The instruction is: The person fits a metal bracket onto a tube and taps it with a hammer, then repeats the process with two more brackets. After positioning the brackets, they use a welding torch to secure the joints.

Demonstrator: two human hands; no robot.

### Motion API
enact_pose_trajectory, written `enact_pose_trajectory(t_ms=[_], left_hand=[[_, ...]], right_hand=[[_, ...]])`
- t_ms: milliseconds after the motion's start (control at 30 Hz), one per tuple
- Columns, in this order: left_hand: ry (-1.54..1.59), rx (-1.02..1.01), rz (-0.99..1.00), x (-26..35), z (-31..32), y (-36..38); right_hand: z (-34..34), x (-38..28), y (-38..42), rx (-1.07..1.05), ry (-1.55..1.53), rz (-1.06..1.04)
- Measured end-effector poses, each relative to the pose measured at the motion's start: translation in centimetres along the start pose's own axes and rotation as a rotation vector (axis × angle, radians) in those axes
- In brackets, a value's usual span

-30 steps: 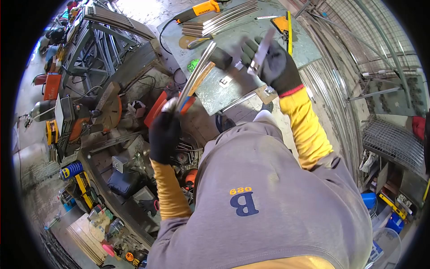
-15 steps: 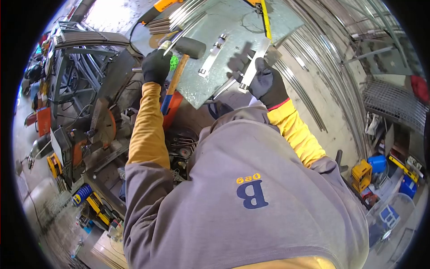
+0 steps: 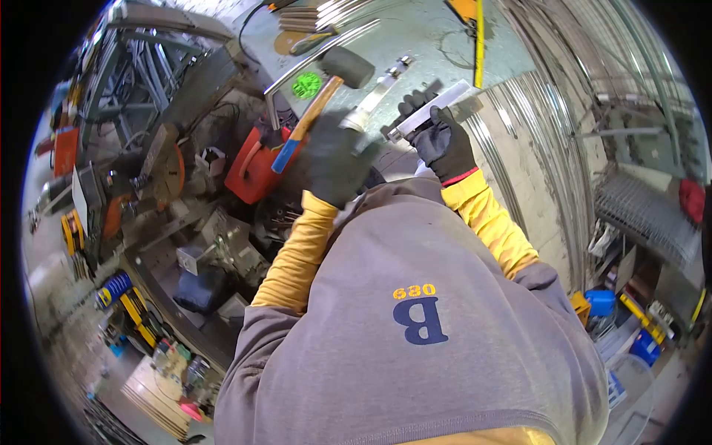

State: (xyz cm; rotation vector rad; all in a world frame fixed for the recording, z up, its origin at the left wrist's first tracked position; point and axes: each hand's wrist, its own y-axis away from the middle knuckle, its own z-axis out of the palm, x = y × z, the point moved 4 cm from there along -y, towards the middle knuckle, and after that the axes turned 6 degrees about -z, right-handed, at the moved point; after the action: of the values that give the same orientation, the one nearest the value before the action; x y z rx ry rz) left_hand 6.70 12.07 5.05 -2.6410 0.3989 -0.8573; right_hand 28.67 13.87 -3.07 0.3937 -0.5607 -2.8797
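My right hand (image 3: 445,144), in a black glove, is closed around a flat metal bar (image 3: 434,113) that tilts up to the right over the table's corner. Motion smears my left hand (image 3: 337,163), also black-gloved; its fingers reach the near end of a second metal strip (image 3: 386,83) lying on the table, and I cannot tell whether they grip it. That strip carries short shiny round pieces. Beside the left hand lies a mallet (image 3: 319,111) with a black head and a wood handle, blue at its end. A bent metal tube (image 3: 319,63) rests left of the mallet.
The grey metal table (image 3: 423,37) also holds a green tangled bundle (image 3: 305,85) and a yellow ruler-like bar (image 3: 479,52). A red container (image 3: 256,163) stands below its left edge. Long metal tubes (image 3: 545,111) lie on the floor at right.
My left hand has let go of the bent metal tube and moved right and nearer my body, to the strip. My right hand still holds its bar, now tilted flatter. The view has shifted.
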Motion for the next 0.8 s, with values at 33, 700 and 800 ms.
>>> enact_pose_trajectory(t_ms=[33,700,800], left_hand=[[-0.009,0.018,-0.028,0.9,0.3,0.5],[-0.119,0.317,-0.269,0.8,4.4,2.3],[-0.201,0.366,-0.351,0.9,5.0,2.9]], right_hand=[[-0.1,0.6,-0.4,-0.005,0.018,0.029],[7.4,-9.9,-5.3,-0.577,2.275,-0.536],[9.8,-9.8,-6.8,-0.924,2.325,-0.750]])
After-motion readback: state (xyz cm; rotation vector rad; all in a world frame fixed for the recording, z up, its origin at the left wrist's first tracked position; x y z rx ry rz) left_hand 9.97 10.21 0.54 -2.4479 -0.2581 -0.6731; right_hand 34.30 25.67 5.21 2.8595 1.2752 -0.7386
